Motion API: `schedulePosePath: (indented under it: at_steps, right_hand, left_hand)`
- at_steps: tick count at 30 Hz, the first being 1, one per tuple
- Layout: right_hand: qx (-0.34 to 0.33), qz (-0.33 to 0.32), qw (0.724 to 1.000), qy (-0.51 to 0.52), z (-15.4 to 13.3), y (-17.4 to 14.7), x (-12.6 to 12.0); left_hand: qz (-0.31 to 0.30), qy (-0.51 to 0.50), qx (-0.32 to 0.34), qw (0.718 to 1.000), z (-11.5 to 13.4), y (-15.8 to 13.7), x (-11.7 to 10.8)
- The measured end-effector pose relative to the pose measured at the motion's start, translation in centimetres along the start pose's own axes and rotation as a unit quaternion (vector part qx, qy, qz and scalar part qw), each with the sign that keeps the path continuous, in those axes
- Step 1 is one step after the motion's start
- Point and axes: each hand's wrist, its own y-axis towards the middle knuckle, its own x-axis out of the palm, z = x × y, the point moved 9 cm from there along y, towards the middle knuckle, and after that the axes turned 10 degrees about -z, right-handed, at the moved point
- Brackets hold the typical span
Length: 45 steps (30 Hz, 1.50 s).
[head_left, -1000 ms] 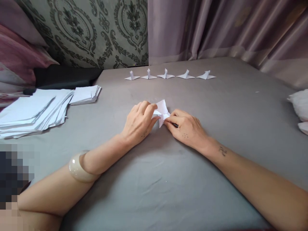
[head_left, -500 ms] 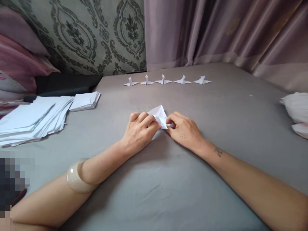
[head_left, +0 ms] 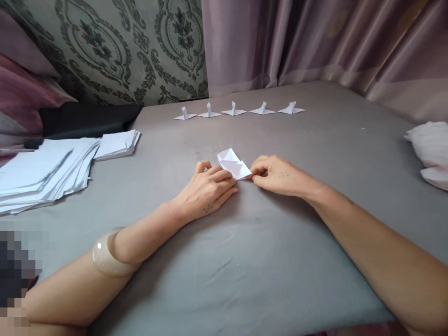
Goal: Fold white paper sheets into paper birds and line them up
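Between my hands, a partly folded piece of white paper (head_left: 234,167) rests on the grey sheet, its creases and a raised flap showing. My left hand (head_left: 212,187) lies at the paper's left and near side, fingers bent and their tips pressed on its lower edge. From the right, my right hand (head_left: 275,175) pinches the paper's right corner between thumb and index finger. The tips of my right fingers are partly hidden behind the thumb. A pale bangle (head_left: 110,254) sits on my left forearm.
Several folded paper birds (head_left: 233,110) stand in a row farther back. Stacks of white paper (head_left: 42,172) lie on the left beside a black cloth (head_left: 91,122). A white bundle (head_left: 429,151) is at the right edge. Curtains (head_left: 241,46) hang behind the grey sheet (head_left: 224,266).
The paper has come down from a tilted hold to lie flatter, with more of it showing. My right hand has shifted right to its corner, and my left fingers have stretched out somewhat.
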Motion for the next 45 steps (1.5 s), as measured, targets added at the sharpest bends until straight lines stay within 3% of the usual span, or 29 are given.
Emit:
schedulePosePath:
  at_steps: [7,12,16,20,24,26,31,33,34,37,39,42,45]
  right_hand:
    - [0.07,-0.074,0.994,0.031,1.6,-0.2,-0.2]
    - [0.083,-0.082,0.992,0.042,1.6,-0.3,-0.3]
    - [0.084,-0.056,0.994,0.045,1.3,-0.3,-0.5]
    - [0.078,0.023,0.995,0.063,1.1,0.0,-0.6]
    - [0.058,0.075,0.993,0.068,0.7,0.0,-0.6]
    - [0.039,0.075,0.994,0.072,0.2,-0.1,-0.6]
    - [-0.006,0.046,0.99,0.131,-1.7,-0.6,-1.3]
    - [-0.026,0.061,0.978,0.198,-2.0,-0.9,-2.1]
    - [-0.038,0.086,0.965,0.244,-1.9,-1.0,-2.8]
    - [-0.06,0.199,0.898,0.388,-0.3,-1.5,-4.8]
    - [-0.054,0.254,0.865,0.429,1.1,-1.6,-5.3]
    - [-0.027,0.273,0.864,0.423,1.9,-1.2,-4.5]
    - [-0.033,0.243,0.881,0.405,1.0,-0.6,-2.9]
  left_hand:
    - [-0.027,-0.034,-0.006,0.999,-0.5,0.1,0.5]
    - [-0.042,-0.04,-0.012,0.998,-0.7,0.2,1.0]
    - [-0.007,-0.045,-0.01,0.999,-0.7,0.1,0.5]
    - [0.049,-0.039,-0.02,0.998,-1.2,-0.3,-0.3]
    - [0.178,-0.009,-0.123,0.976,-3.2,-1.5,-2.8]
    - [0.212,-0.015,-0.161,0.964,-4.0,-2.0,-3.5]
    - [0.15,-0.182,-0.135,0.962,-4.6,-1.2,-2.2]
    - [0.163,-0.294,-0.152,0.93,-5.1,-1.3,-1.8]
    - [0.181,-0.365,-0.164,0.899,-5.5,-1.4,-1.6]
    - [0.249,-0.581,-0.197,0.75,-6.8,-2.1,-0.7]
    - [0.283,-0.663,-0.229,0.655,-7.6,-2.5,0.2]
    - [0.289,-0.736,-0.267,0.551,-8.3,-2.8,1.8]
    - [0.281,-0.776,-0.28,0.49,-8.4,-2.8,2.8]
